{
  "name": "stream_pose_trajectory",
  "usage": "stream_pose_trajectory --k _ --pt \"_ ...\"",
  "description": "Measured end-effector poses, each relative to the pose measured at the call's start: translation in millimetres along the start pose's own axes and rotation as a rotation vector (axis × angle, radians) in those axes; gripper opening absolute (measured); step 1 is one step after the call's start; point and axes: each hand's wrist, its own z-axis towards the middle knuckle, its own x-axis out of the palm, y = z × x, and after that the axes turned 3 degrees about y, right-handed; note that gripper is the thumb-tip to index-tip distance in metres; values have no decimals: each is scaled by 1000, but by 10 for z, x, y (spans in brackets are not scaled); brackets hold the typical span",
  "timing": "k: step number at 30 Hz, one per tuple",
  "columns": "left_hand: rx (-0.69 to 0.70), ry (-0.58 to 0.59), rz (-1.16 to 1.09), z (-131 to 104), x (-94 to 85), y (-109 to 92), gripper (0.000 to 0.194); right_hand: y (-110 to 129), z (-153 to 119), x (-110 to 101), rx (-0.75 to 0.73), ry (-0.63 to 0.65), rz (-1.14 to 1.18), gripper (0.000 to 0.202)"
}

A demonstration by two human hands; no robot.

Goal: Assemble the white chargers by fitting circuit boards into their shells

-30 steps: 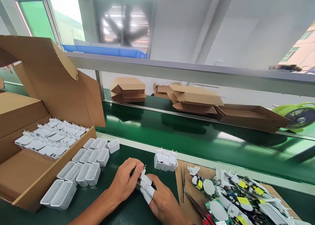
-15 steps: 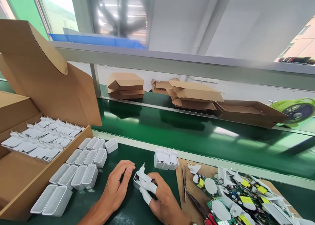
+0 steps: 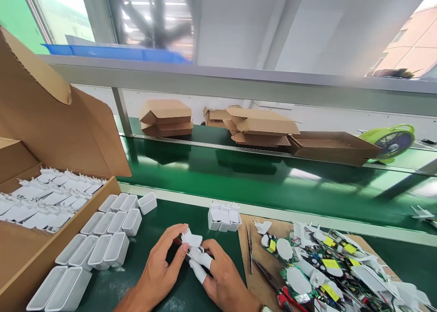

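Above the dark green tabletop, both my hands meet at a small white plastic housing with a flat white piece (image 3: 191, 240) at its top. My left hand (image 3: 160, 267) pinches the flat piece between thumb and fingers. My right hand (image 3: 226, 275), white cots on two fingertips, grips the housing's near right side. Fingers cover most of the housing, so its inside is hidden. Left of my hands, rows of open white plastic cases (image 3: 98, 249) lie on the table. Beyond them stands a small group of filled white cases (image 3: 224, 217).
An open cardboard box (image 3: 102, 196) with many white parts stands at left. On a brown board (image 3: 244, 243) at right lie tweezers (image 3: 250, 248), red-handled pliers (image 3: 283, 296) and a pile of circuit boards (image 3: 327, 268). Cardboard boxes (image 3: 261, 123) and a green fan (image 3: 389, 143) sit beyond the green belt (image 3: 205, 166).
My left hand has moved right and closed on the flat white piece at the housing. The flat piece now stands raised. The view has shifted slightly to the right.
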Motion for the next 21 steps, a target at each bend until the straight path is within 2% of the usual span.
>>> stream_pose_trajectory --k 3,6,10,14,17,21 --pt "-23 -16 -6 1 17 33 27 -21 -41 3 -13 39 -61 41" --pt "-1 13 15 -10 14 29 33 -70 -105 27 -69 20 -180 53" --pt "54 65 26 -2 -4 -17 38 -126 -122 51 -116 22 -295 56" --pt "105 96 6 48 -43 -56 31 -95 -26 26 -162 57 -257 64" --pt "85 100 -9 74 -84 -58 32 -32 53 -8 -155 40 -187 59" --pt "14 -31 29 90 -159 -39 32 49 142 -78 -137 -29 -80 51"
